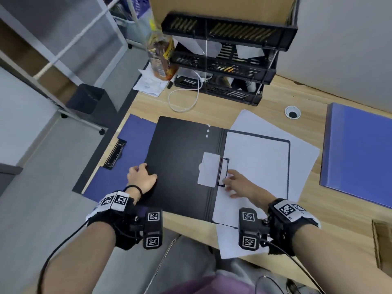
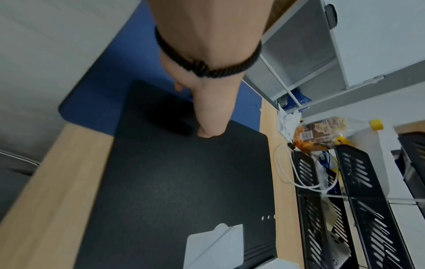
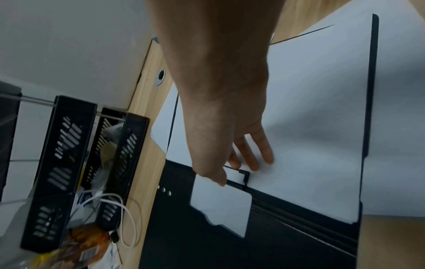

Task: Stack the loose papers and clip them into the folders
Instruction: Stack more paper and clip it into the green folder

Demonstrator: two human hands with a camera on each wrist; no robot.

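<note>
Wooden desk (image 1: 275,96) beside grey partition wall (image 1: 343,49)

Both forearms come in from the 6 o'clock edge of the head view, bare, each with a black wrist strap carrying square-patterned markers. The left hand (image 1: 141,178) sits at about 9 o'clock, knuckles up, fingers curled loosely with the thumb pointing toward 3 o'clock; there's a thin black band on that wrist. The right hand (image 1: 237,183) reaches toward 11 o'clock, fingers (image 3: 264,151) straight and spread.
</note>
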